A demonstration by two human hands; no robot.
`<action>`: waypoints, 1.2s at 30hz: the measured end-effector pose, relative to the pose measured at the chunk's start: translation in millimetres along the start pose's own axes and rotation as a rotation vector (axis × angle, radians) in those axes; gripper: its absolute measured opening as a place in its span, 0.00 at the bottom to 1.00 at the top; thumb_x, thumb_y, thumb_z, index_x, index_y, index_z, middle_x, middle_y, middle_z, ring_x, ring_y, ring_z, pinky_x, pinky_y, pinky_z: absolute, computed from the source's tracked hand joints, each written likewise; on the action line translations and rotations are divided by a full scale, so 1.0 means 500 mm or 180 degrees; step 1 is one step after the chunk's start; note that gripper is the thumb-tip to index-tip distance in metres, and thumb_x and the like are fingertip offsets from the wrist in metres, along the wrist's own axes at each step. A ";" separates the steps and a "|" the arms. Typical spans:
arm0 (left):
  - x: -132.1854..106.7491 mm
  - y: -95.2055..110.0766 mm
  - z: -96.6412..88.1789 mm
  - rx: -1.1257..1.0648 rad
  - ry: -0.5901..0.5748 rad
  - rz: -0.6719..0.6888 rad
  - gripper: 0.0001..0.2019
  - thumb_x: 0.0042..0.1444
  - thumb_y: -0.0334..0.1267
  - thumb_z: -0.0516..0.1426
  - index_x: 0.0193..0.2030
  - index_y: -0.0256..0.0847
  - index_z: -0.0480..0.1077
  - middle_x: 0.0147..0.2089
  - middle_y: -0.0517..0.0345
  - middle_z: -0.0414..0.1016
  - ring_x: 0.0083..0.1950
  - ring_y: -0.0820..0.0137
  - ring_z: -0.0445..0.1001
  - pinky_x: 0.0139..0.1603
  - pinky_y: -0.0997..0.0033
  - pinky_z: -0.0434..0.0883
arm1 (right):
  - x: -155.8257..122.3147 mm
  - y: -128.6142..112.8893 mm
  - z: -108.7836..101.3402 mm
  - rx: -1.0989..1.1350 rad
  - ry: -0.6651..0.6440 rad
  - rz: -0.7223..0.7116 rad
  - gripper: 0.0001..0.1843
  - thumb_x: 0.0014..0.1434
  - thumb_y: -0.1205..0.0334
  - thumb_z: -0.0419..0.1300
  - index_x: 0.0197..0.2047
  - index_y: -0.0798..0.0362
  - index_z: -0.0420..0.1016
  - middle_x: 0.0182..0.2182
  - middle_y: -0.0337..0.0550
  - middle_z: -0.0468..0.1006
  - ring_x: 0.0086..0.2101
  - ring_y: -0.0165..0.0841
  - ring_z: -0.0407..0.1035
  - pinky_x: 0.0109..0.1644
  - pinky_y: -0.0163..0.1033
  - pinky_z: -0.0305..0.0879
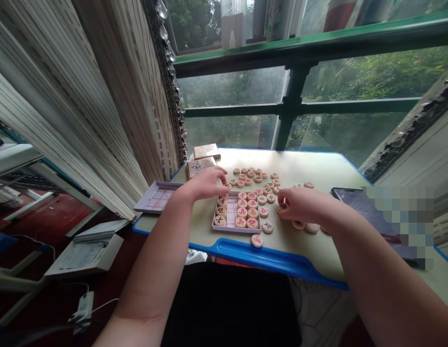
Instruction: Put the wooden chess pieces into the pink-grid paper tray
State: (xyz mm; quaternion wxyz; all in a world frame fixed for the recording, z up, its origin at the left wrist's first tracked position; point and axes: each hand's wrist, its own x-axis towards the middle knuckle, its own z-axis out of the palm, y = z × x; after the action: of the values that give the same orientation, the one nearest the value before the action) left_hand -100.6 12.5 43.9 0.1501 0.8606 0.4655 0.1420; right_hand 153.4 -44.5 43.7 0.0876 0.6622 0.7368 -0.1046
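fingertips of the left hand [205,185] are drawn together and bent down onto a piece [228,186] at the far left corner of the box [236,231]; whether they pinch it or only touch it cannot be told from the head view. the right hand [299,205] lies knuckles up just right of the box, its fingers [283,197] curled in over a second piece [280,208] that shows only partly beneath them, so its grip cannot be told either. the box sits open and shallow near the front middle of the table [318,168], with a red grid on its floor, and flat round wooden discs [241,212] marked in red or black fill its far end and run down its left and right sides. more discs lie loose on the table: a cluster [256,178] just beyond the box, a few beside its right wall, one [257,240] near the blue front edge [263,258], and two [298,224] half hidden under the right wrist. left of the box, well apart from it, the lid [156,197] lies at the table's edge, showing the same red grid. beyond the left hand two flat patterned boards [200,166] lie one behind the other. a phone [348,197] lies flat to the right, near the right forearm. a slatted blind [101,96] hangs at the left, and a green-framed window [292,101] stands behind the table.
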 end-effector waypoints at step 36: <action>0.056 -0.067 0.063 -0.0255 0.1522 -0.0541 0.10 0.48 0.42 0.57 0.34 0.38 0.69 0.39 0.52 0.74 0.34 0.68 0.72 0.36 0.68 0.68 | 0.037 -0.201 0.002 0.0119 0.0313 -0.3064 0.18 0.55 0.69 0.54 0.45 0.45 0.79 0.42 0.42 0.77 0.36 0.33 0.71 0.35 0.34 0.64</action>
State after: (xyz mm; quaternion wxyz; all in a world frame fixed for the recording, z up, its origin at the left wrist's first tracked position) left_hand -99.5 49.8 5.0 0.0811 0.7538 0.5524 0.3466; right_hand 51.3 -37.3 41.6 -0.0177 0.2516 0.9608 -0.1151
